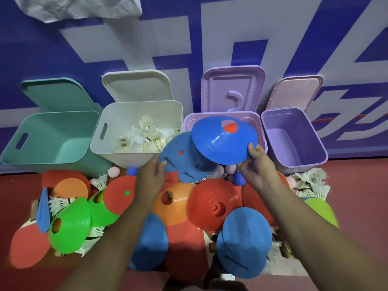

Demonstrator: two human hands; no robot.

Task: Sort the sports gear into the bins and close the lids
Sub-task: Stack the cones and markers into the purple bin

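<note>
Left hand (150, 175) pinches blue cone (184, 164), right hand (259, 166) another blue cone (220, 143), over heaped cones (210, 203).

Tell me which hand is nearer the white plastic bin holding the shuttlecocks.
Left. The left hand holds a blue plastic disc cone just in front of the white plastic bin; the right hand holds a second blue cone before the lilac-lidded bin, farther off.

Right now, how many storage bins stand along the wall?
4, in a row: teal bin far left; white bin next, holding shuttlecocks; lilac bin third, partly behind a raised blue cone; purple bin far right. None seems hidden.
</note>
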